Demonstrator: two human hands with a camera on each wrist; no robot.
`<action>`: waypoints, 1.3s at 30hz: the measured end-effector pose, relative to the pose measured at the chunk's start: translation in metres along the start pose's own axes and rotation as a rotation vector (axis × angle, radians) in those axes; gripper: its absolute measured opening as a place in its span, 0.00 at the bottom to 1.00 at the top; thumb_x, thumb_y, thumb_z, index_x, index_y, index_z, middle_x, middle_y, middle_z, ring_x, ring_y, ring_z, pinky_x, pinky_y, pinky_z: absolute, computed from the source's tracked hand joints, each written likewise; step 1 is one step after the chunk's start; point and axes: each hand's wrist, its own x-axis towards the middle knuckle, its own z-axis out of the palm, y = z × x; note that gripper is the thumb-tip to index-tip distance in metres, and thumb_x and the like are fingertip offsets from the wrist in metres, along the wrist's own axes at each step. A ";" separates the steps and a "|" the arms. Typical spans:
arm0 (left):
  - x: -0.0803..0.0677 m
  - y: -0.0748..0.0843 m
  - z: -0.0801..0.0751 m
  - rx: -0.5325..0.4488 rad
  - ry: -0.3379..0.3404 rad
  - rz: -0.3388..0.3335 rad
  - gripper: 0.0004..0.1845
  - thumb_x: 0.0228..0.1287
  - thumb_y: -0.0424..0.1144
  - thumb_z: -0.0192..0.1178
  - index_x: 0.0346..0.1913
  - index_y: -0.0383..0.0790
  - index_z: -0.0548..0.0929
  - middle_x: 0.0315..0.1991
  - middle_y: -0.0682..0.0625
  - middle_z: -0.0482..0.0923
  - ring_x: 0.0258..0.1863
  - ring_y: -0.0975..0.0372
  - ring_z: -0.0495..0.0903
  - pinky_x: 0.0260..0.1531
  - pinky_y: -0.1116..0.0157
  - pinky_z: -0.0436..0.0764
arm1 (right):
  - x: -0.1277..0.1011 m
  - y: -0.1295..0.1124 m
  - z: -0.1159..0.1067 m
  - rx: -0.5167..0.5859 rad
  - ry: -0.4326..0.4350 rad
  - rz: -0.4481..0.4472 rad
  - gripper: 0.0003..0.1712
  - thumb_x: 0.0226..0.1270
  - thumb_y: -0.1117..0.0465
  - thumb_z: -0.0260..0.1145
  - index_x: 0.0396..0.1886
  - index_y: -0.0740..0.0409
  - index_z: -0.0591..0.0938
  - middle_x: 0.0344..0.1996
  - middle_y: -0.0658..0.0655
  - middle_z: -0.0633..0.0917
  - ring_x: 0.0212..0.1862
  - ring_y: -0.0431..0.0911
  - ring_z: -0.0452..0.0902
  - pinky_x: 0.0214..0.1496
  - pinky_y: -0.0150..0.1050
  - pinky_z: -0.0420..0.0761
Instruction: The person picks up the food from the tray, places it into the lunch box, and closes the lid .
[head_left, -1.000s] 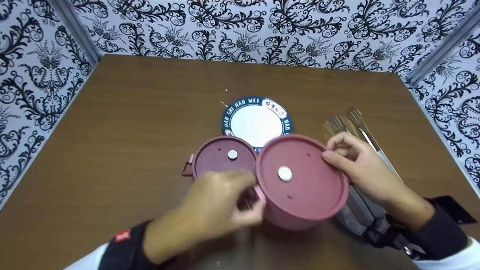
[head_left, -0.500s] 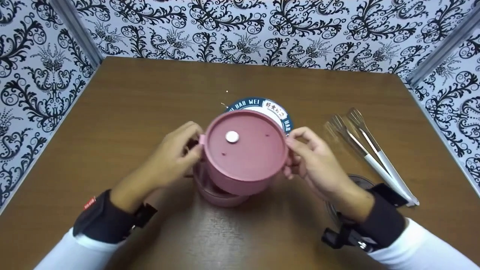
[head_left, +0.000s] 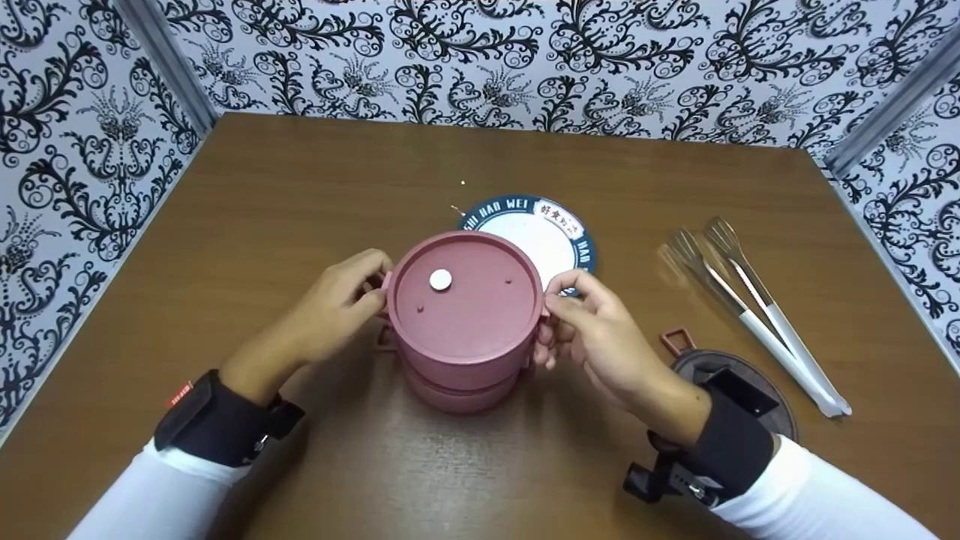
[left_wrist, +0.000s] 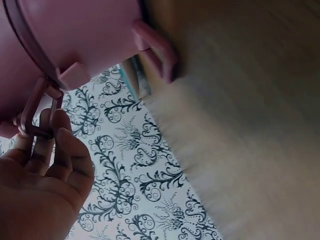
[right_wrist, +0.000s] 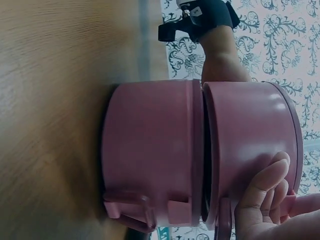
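Even, diffuse overhead lighting is seen in the head view; soft shadows are cast beneath the pots point(head_left: 463, 322) and wrists. Barrel distortion is visible at the edges. In both wrist views the table point(left_wrist: 250, 125) is smeared by blur.

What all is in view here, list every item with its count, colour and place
upper container: 1, dusty pink, lidded, stacked on the lower one, table centre
lower container: 1, dusty pink, on the table
plate: 1, white with dark blue rim, behind the stack
forks: 2, clear with white handles, right side
dark lid: 1, dark, with a reddish loop, partly hidden by the right wrist
table: 1, brown wood
left hand: 1, holding the upper container's left clasp
right hand: 1, grip at its right side
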 end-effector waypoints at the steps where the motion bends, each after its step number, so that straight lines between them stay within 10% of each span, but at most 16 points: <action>1: 0.000 -0.001 0.001 -0.002 0.000 0.003 0.06 0.62 0.31 0.50 0.39 0.39 0.76 0.35 0.49 0.75 0.37 0.57 0.76 0.39 0.60 0.76 | 0.000 0.001 0.000 -0.002 0.002 0.002 0.05 0.81 0.63 0.46 0.45 0.56 0.69 0.23 0.53 0.79 0.22 0.44 0.79 0.26 0.34 0.79; 22: -0.005 0.002 -0.005 0.345 -0.005 0.035 0.02 0.62 0.38 0.56 0.34 0.46 0.75 0.30 0.52 0.73 0.31 0.60 0.72 0.34 0.62 0.69 | 0.006 0.013 -0.008 0.049 -0.085 -0.007 0.03 0.80 0.64 0.47 0.42 0.57 0.68 0.22 0.53 0.77 0.21 0.44 0.78 0.25 0.33 0.79; 39: -0.011 0.030 0.022 0.496 -0.048 0.081 0.06 0.62 0.41 0.57 0.35 0.44 0.72 0.18 0.54 0.66 0.19 0.60 0.66 0.21 0.62 0.67 | -0.004 0.011 -0.035 -0.012 -0.040 -0.045 0.04 0.79 0.64 0.49 0.42 0.57 0.71 0.22 0.52 0.76 0.23 0.42 0.76 0.26 0.33 0.79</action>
